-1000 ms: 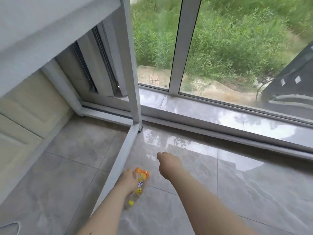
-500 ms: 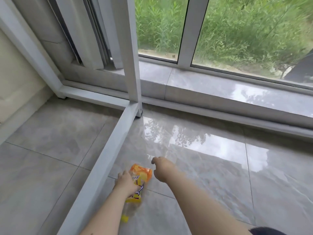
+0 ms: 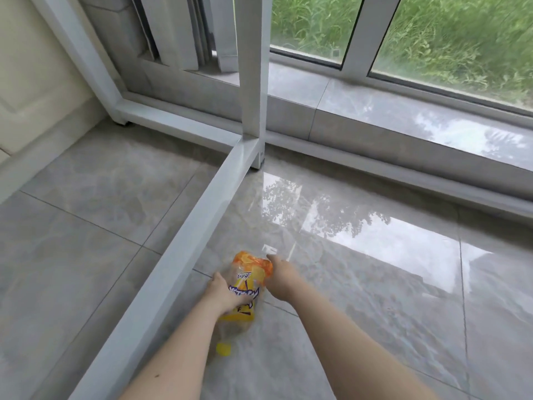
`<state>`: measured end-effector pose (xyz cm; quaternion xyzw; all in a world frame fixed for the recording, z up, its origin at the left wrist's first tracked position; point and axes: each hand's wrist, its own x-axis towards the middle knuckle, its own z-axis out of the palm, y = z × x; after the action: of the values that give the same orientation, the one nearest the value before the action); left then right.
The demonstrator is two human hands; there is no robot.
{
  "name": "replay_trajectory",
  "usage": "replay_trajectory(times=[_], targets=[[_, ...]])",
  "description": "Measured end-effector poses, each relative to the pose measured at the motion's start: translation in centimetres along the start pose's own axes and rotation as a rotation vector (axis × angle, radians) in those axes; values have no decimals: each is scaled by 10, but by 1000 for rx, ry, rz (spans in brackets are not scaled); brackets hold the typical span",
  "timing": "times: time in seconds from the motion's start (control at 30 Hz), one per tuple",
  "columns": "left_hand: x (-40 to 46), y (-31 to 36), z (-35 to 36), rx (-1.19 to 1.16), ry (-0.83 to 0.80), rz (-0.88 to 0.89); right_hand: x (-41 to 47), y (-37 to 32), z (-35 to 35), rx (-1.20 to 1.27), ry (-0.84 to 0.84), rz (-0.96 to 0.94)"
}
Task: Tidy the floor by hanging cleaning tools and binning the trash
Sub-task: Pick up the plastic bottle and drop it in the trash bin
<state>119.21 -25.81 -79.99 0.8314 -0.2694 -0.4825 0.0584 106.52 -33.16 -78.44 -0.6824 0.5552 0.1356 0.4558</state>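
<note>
Holding plastic bottle [image 3: 245,287] low over floor [image 3: 375,284], likely trash for binning | left hand [image 3: 222,293] clamped round label | right hand [image 3: 281,280] beside base, grip indeterminable | white frame rail [image 3: 184,249] adjacent.

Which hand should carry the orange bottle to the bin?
Probably the left hand: its fingers already wrap the bottle around its label. The right hand only reaches the orange end beside it, and whether it grips is unclear.
</note>
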Motion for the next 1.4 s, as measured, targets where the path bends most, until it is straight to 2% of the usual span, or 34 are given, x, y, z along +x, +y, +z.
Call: replay_trajectory(times=[0.13,0.43,0.67,1.1,1.4], targets=[[4,-12,5,-92,-67,-84,4,0,8,157,29,32],[12,-14,13,-182,-150,-34,16,14,9,336,64,122],[0,1,29,-306,-206,-180,10,34,5,416,105,128],[-17,52,58,-250,-208,22,-29,80,-38,542,336,174],[-124,122,89,-136,-306,113,-143,127,-109,641,475,327]])
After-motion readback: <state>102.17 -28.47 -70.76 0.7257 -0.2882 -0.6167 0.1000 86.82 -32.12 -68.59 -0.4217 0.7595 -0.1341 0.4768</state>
